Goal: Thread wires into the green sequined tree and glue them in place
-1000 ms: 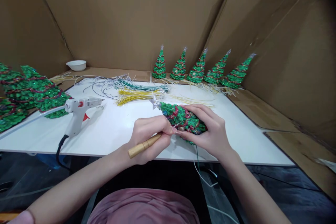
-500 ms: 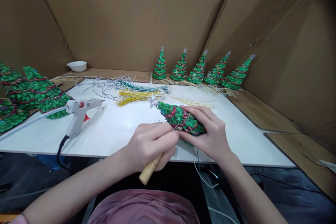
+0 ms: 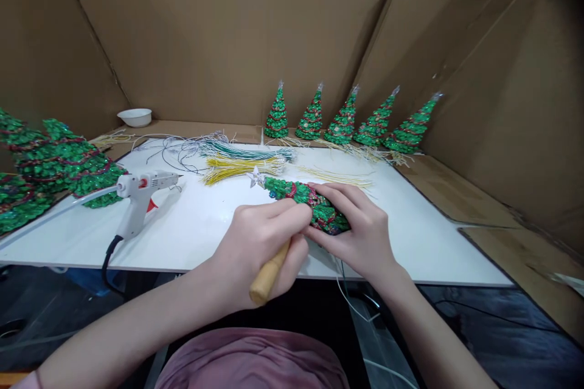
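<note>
My left hand (image 3: 269, 243) is closed around an awl (image 3: 269, 276) by its wooden handle, whose butt end points down towards me. The awl's metal tip is hidden behind my fingers, at the side of a small green Christmas tree (image 3: 294, 190). That tree lies tilted on its side, its clear star (image 3: 256, 178) pointing left. My right hand (image 3: 360, 225) grips the tree near its base, thumb below and fingers over the top. A thin green wire and a white wire (image 3: 349, 295) hang from beneath it past the table edge.
A white glue gun (image 3: 139, 200) stands on the white table (image 3: 191, 231) at left, beside larger green trees (image 3: 86, 164). Yellow wires (image 3: 241, 167) and green wires (image 3: 246, 151) lie in bundles behind my hands. Several finished-looking trees (image 3: 312, 118) line the cardboard wall, and a white bowl (image 3: 135, 117) sits back left.
My left hand has pushed closer against the tree, and the awl's metal tip, visible before, is now hidden. The tree has shifted slightly left in my right hand.
</note>
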The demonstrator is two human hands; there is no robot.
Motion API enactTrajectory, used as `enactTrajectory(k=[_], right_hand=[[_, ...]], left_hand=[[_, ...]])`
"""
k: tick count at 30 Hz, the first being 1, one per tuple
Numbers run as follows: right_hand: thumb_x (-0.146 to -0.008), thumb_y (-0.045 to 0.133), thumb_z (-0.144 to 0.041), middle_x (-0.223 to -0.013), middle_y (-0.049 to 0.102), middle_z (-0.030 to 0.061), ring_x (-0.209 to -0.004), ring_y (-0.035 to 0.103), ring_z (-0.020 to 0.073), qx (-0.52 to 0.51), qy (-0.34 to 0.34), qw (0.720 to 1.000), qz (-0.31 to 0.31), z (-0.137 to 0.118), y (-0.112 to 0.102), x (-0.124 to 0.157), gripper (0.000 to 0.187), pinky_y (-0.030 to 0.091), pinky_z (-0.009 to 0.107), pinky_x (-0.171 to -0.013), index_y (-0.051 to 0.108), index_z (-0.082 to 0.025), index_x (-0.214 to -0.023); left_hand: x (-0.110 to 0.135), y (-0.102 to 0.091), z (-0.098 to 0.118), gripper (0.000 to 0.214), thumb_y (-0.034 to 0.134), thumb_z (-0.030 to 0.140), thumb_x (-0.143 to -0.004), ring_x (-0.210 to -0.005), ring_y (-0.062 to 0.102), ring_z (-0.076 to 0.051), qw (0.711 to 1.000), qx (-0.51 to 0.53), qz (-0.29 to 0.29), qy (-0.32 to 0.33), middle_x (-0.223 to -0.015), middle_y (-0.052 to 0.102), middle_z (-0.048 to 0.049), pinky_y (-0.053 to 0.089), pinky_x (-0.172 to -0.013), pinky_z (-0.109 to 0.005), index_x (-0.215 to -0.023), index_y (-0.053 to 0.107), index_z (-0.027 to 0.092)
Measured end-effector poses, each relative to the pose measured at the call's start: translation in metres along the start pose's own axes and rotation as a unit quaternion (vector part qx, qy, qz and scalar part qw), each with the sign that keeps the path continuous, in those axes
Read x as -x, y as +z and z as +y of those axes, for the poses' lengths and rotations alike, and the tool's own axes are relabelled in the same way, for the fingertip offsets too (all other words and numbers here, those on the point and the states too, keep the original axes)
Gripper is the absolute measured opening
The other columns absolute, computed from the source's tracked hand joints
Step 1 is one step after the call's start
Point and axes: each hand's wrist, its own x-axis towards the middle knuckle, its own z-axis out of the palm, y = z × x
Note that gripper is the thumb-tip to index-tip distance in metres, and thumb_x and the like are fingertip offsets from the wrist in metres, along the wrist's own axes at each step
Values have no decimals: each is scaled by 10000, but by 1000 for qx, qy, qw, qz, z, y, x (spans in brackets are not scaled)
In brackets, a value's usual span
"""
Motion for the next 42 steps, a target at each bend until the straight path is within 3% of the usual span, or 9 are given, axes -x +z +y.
enactTrajectory(k=[11, 26, 33, 42], right_hand=[[-765, 666, -520, -992, 684, 117, -898, 657, 275, 15, -10, 1000, 6, -1, 0, 1, 477, 541, 413, -785, 642, -192, -1109], [-717, 724, -495, -990, 680, 115, -898, 658, 269, -3, -6, 1000, 3, 4, 0, 0, 507, 536, 397, -793, 644, -169, -1097], [-710, 735, -491, -990, 679, 111, -899, 659, 270, -7, -5, 1000, 6, 6, -1, 1, 512, 533, 396, -791, 637, -182, -1107], [-712, 737, -476, -998, 677, 114, -908, 656, 266, -17, -3, 1000, 14, 6, -1, 3, 493, 533, 397, -804, 634, -188, -1099]], left_hand=[[0, -6, -4, 165, 461, 78, -785, -546, 471, -74, 992, 100, 14, -73, -602, 536, 22, 378, -542, -178, -637, 507, 135], [2, -3, -12, 171, 499, 76, -773, -569, 492, -78, 971, 197, 17, -134, -595, 542, 37, 379, -562, -185, -617, 505, 146], [4, 2, -16, 166, 519, 64, -793, -581, 504, -78, 970, 215, 48, -101, -605, 545, 33, 402, -577, -187, -646, 526, 141], [13, 12, -26, 133, 555, 60, -796, -629, 556, -89, 949, 282, 59, -126, -706, 609, 25, 442, -600, -198, -707, 561, 159]])
